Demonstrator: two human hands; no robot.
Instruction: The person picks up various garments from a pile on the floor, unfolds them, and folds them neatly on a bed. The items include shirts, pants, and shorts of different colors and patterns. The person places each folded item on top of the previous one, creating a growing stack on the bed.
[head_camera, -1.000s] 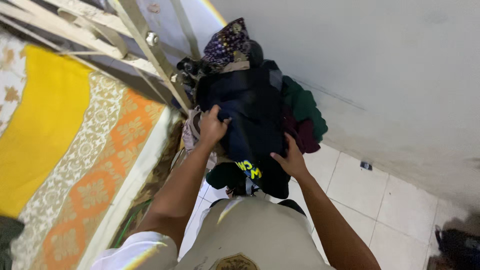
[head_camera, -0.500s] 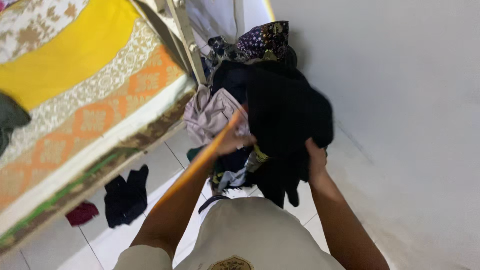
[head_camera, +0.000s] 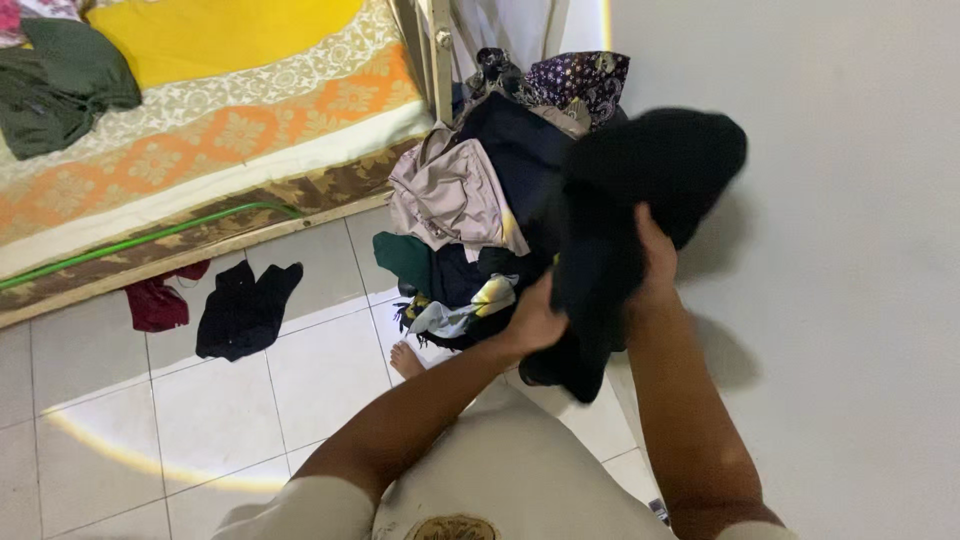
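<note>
Both hands are buried in a black garment (head_camera: 640, 190) lifted off the heap of clothes (head_camera: 480, 210) that is piled against the foot of the bed frame (head_camera: 437, 50). The right hand (head_camera: 652, 262) has its fingers closed into the dark cloth from the wall side, and the fabric balloons above it, blurred, just right of the heap. The left hand (head_camera: 535, 318) grips the garment's lower part, fingers curled tight around it, right at the heap's front edge, and a tail of the black cloth hangs below both hands. In the heap a beige garment (head_camera: 450, 195) lies on the side nearest the bed, a purple patterned cloth (head_camera: 580, 78) sits on top at the back, and a dark green piece (head_camera: 405, 262) pokes out low down. Left of the heap, on the white floor tiles (head_camera: 320, 370), lie a black piece of clothing (head_camera: 245, 308) and a dark red one (head_camera: 155, 303). Further left is the mattress (head_camera: 200, 130) with its orange and yellow cover, and a dark green garment (head_camera: 60, 85) lies on it. A bare foot (head_camera: 405, 358) shows just below the heap.
</note>
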